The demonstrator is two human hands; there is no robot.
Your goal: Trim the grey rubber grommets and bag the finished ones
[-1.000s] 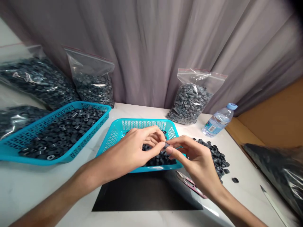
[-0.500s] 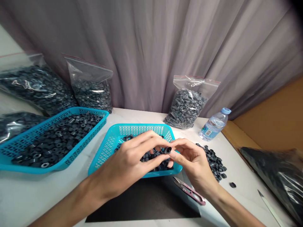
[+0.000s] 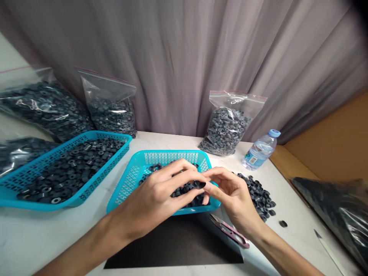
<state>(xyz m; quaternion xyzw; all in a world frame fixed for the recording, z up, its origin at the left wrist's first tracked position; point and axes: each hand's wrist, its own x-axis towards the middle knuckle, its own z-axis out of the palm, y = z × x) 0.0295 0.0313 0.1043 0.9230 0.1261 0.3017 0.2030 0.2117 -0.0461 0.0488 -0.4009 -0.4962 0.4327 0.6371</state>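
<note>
Left hand (image 3: 158, 188) pinches one small dark piece (image 3: 202, 184) between thumb and index; right hand (image 3: 232, 191) has its thumb and fingertips closed in at the piece's right edge. It's above the near side of the middle blue basket (image 3: 198, 210). Pinch lightly, turn with fingertips, work over the basket to catch slips. Mind the snips (image 3: 230, 232) by your right wrist.
</note>
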